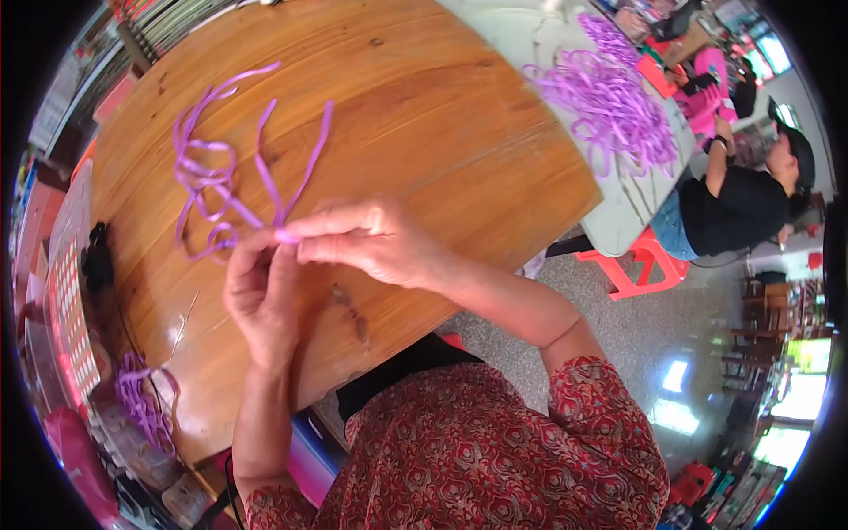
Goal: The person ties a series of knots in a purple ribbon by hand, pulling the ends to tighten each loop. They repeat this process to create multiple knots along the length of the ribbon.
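Fingers of the left hand [262, 296] and the right hand [375, 243] met at a purple ribbon [279, 215], each hand pinching it between thumb and forefinger where two strands came together. The fingertips were close together, covering part of the spot they gripped. From there the two strands spread into a narrow V, pointing away from the person across the brown wooden surface [442, 132]. Just to the left lay loose purple loops [243, 209], with one tail curving farther out over the wood; whether they joined the pinched strands could not be told. Farther left, a black object [97, 256] stood near the rim, and a smaller purple bundle [146, 402] was bunched at the near left edge. The person wore a red patterned shirt [477, 442]. Off to the right, a large purple heap [609, 110] covered part of a pale table [618, 231] adjoining the wood. Beside it, a second person [738, 212] in a black top and dark cap sat on a red stool [645, 265], above a speckled grey floor [636, 353].
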Demonstrator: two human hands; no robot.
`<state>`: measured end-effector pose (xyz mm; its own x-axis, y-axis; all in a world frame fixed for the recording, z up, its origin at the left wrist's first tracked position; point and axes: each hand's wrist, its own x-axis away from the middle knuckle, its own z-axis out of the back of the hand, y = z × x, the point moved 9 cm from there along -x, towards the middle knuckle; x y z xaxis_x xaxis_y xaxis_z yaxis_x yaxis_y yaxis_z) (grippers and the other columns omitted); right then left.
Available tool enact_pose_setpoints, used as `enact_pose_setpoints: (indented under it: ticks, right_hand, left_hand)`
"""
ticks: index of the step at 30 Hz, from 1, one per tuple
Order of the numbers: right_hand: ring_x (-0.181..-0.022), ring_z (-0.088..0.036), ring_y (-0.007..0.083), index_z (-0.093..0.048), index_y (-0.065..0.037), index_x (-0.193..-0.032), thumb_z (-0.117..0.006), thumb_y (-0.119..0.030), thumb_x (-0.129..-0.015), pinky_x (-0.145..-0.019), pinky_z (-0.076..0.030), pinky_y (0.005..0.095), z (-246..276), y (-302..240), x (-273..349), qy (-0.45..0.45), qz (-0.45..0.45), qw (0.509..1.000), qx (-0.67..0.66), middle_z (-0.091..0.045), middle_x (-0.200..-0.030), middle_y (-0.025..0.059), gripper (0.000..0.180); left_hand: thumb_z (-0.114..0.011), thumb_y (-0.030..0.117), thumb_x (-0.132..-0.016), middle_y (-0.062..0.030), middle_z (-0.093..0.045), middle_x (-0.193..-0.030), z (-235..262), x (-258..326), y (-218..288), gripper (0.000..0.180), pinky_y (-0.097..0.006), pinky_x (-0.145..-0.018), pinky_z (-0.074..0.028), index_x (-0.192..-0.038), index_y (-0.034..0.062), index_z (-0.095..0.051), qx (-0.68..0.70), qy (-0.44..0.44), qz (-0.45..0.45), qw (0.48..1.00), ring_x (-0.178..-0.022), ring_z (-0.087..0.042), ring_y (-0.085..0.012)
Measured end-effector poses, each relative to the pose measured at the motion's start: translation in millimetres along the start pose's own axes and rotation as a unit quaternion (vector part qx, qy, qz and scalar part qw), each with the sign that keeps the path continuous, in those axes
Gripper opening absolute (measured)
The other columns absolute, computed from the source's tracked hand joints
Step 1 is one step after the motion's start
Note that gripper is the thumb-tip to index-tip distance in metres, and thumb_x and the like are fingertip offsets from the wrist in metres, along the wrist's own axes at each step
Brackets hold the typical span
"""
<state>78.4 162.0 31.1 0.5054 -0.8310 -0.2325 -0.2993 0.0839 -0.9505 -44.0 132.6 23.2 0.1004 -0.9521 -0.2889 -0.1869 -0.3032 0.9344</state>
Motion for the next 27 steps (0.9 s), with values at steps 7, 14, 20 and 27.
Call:
enact_pose_setpoints:
  ticks: [7, 14, 20, 27]
  right_hand:
    - [-0.066, -0.061, 0.015, -0.067, -0.003, -0.105, -0.065, 0.004, -0.081, -0.057, -0.046, 0.025, -6, -36, 11, 0.064, 0.197, 0.917, 0.342, -0.065, -0.08, 0.0095, 0.026]
    - [-0.072, -0.063, 0.0149, -0.067, -0.002, -0.105, -0.065, 0.004, -0.08, -0.063, -0.05, 0.0246, -4, -27, 5, 0.071, 0.161, 0.917, 0.358, -0.067, -0.084, 0.0099, 0.025]
    - [-0.072, -0.062, 0.0176, -0.065, -0.002, -0.109, -0.064, 0.006, -0.08, -0.062, -0.049, 0.026, -10, -25, 7, 0.056, 0.173, 0.883, 0.434, -0.064, -0.085, 0.0104, 0.03]
    - [-0.068, -0.06, 0.0181, -0.065, -0.002, -0.108, -0.064, 0.007, -0.079, -0.06, -0.048, 0.028, -16, -28, 11, 0.05, 0.205, 0.869, 0.448, -0.063, -0.082, 0.01, 0.031]
  left_hand:
    - [-0.06, 0.0, -0.087, -0.0005, -0.064, -0.09, 1, 1, -21, 0.013, -0.02, -0.072, -0.045, -0.099, 0.0027, -0.065, 0.133, 0.03, 0.077, 0.988, -0.08, -0.056, -0.0068]
    - [-0.064, 0.003, -0.086, 0.0064, -0.058, -0.079, 4, 2, -35, 0.011, -0.015, -0.052, -0.031, -0.097, 0.0047, -0.065, 0.147, 0.044, 0.162, 0.975, -0.061, -0.041, 0.0007]
    - [-0.065, 0.004, -0.086, 0.0022, -0.063, -0.088, 1, 4, -36, 0.011, -0.016, -0.068, -0.042, -0.097, 0.0035, -0.064, 0.156, 0.027, 0.212, 0.964, -0.079, -0.053, -0.002]
    - [-0.065, 0.004, -0.086, 0.0002, -0.063, -0.09, 0, 6, -37, 0.011, -0.017, -0.072, -0.045, -0.096, 0.0008, -0.064, 0.15, 0.035, 0.188, 0.97, -0.079, -0.055, -0.0037]
